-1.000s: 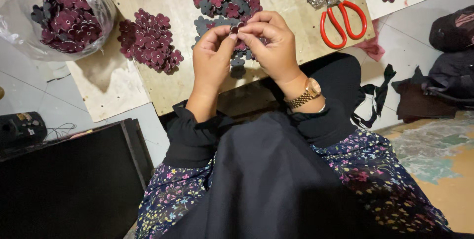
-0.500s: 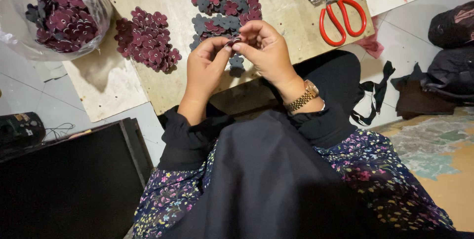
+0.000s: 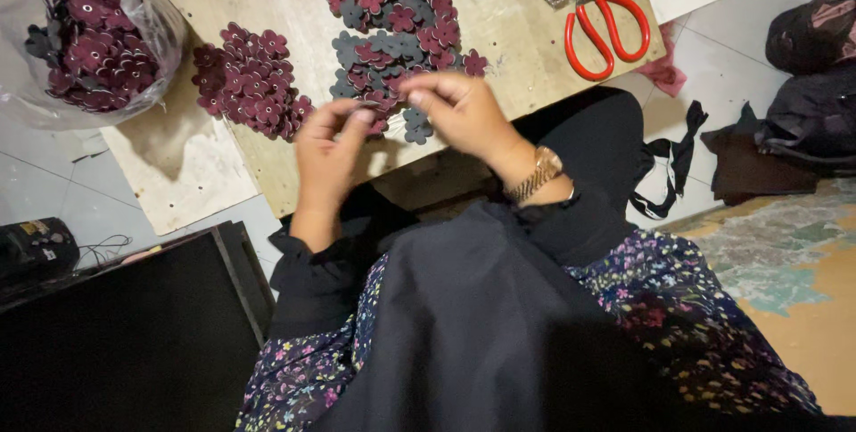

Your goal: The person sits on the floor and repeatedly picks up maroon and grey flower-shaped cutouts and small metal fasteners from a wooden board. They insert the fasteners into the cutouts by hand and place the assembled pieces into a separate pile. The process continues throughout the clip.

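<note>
Two hands (image 3: 392, 124); one scissors (image 3: 606, 31).

Hands have split — left hand (image 3: 328, 148) dropped away from right hand (image 3: 457, 109), fingertips no longer pinched together over the flower pile (image 3: 392, 26).

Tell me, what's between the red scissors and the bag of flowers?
In the head view, two flower heaps lie between the red scissors and the bag: a mixed grey-maroon pile and a maroon pile.

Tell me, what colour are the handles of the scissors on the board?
The scissors have bright red handles, plain in the head view.
</note>
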Tool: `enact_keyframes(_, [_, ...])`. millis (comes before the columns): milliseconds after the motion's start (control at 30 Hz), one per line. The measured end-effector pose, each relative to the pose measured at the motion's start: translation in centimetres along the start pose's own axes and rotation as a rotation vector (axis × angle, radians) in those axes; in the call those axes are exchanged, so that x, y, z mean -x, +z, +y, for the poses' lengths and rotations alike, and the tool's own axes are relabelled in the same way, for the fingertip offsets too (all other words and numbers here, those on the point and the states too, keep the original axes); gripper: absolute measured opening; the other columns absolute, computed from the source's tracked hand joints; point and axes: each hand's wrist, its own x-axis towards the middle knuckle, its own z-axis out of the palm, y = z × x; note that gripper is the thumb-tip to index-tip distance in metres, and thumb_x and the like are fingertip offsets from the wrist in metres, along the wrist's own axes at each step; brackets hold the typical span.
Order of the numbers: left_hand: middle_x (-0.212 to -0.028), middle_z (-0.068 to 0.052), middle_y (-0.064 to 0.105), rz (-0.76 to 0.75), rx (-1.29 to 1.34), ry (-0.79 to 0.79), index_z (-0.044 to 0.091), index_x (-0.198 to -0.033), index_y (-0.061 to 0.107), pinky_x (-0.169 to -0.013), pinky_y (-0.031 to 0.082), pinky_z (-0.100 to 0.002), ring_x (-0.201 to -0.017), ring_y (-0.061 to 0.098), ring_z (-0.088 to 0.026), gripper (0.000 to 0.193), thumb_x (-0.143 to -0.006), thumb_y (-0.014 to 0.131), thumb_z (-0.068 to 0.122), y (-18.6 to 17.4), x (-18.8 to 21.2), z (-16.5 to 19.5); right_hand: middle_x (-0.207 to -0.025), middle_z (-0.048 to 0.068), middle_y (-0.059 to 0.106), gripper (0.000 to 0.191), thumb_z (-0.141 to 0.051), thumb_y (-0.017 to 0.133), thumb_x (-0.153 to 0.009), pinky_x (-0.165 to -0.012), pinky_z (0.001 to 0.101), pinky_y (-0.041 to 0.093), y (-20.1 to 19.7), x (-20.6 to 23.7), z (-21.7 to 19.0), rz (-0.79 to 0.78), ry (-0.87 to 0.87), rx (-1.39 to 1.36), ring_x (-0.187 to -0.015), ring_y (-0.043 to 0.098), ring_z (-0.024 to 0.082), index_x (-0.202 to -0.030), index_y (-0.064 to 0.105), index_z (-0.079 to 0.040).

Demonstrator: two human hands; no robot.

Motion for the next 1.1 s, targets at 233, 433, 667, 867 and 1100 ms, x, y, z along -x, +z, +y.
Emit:
enact_keyframes(233, [-0.118, -0.013, 0.063, 0.52, -1.02, 0.371, 0.005, -0.106, 0.069, -0.112, 0.035, -0.051, -0.123, 0.05, -0.036, 0.014, -0.096, 0.076, 0.012, -7.6, -0.9, -1.5, -0.111, 0.012, 0.067, 0.015, -0.004, 0.07, -0.095, -0.097, 0.0402, 0.05, -7.4, -3.7, 3.1, 0.453, -0.273, 0.792, -0.108, 0.063, 0.031, -0.108, 0.077, -0.008])
enact_keyframes(433, [-0.138, -0.018, 0.055, 0.638, -1.156, 0.338, 0.007, -0.12, 0.067, -0.116, 0.023, -0.056, -0.139, 0.03, -0.043, 0.027, -0.095, 0.075, 0.016, -6.5, -1.0, -3.3, -0.117, 0.009, 0.06, 0.022, -0.013, 0.079, -0.088, -0.097, 0.0421, 0.047, -7.7, -4.6, 4.7, 0.347, -0.339, 0.976, -0.11, 0.055, 0.033, -0.11, 0.076, -0.012])
enact_keyframes(667, [-0.162, -0.015, 0.037, 0.246, -1.124, 0.548, 0.018, -0.15, 0.054, -0.124, 0.021, -0.056, -0.15, 0.022, -0.042, 0.069, -0.093, 0.083, 0.044, 1.4, 0.0, -2.6, -0.115, 0.008, 0.058, 0.027, -0.021, 0.084, -0.087, -0.093, 0.0427, 0.046, -7.2, -5.1, 3.8, 0.342, -0.357, 1.062, -0.108, 0.054, 0.032, -0.113, 0.078, -0.018])
enact_keyframes(867, [-0.167, -0.028, 0.015, 0.113, -1.097, 0.28, 0.013, -0.16, 0.034, -0.119, 0.015, -0.068, -0.152, 0.007, -0.054, 0.095, -0.09, 0.078, 0.06, 5.1, -1.1, -1.1, -0.109, 0.005, 0.061, 0.012, -0.022, 0.085, -0.088, -0.09, 0.0409, 0.047, -7.2, -5.5, 3.9, 0.407, -0.373, 0.993, -0.102, 0.056, 0.029, -0.1, 0.082, -0.019])
enact_keyframes(1100, [-0.164, -0.026, 0.029, 0.106, -0.976, 0.281, 0.008, -0.156, 0.041, -0.123, 0.014, -0.066, -0.153, 0.017, -0.05, 0.079, -0.099, 0.07, 0.053, 5.1, -3.4, -2.8, -0.103, 0.003, 0.065, 0.005, -0.016, 0.082, -0.09, -0.089, 0.0404, 0.049, -7.7, -6.2, 4.9, 0.45, -0.402, 1.016, -0.099, 0.059, 0.028, -0.094, 0.079, -0.015])
